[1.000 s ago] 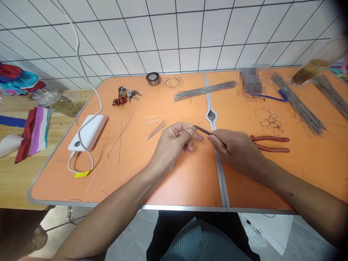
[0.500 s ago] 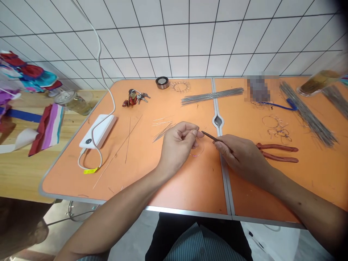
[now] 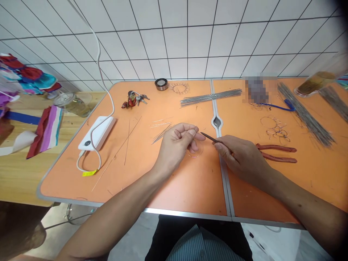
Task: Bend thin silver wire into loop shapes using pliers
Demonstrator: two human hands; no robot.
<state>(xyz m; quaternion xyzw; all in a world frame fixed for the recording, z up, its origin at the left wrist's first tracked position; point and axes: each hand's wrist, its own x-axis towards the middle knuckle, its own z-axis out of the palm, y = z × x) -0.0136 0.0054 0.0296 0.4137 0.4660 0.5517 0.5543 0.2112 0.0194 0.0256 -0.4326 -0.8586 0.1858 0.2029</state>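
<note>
My left hand (image 3: 176,146) is pinched at the middle of the orange table (image 3: 190,188), its fingertips curled together. A very thin wire ring (image 3: 195,151) shows just under those fingers and seems held by them. My right hand (image 3: 241,156) grips a slim dark tapered tool (image 3: 213,139) between thumb and fingers. The tool's tip points at my left fingertips and stops just short of them. Red-handled pliers (image 3: 276,152) lie right of my right hand. Loose thin needles (image 3: 161,134) lie left of my left hand.
Straight wire bundles (image 3: 210,98) (image 3: 304,114) and tangled wire loops (image 3: 276,128) lie at the far right. Farther left are keys (image 3: 133,99), a tape roll (image 3: 161,84) and a white power bank (image 3: 96,133) with its cable. The tiled wall rises behind.
The whole table has shifted slightly in view. The dark tool's tip sits a little farther from my left fingertips, and the thin ring shows below them.
</note>
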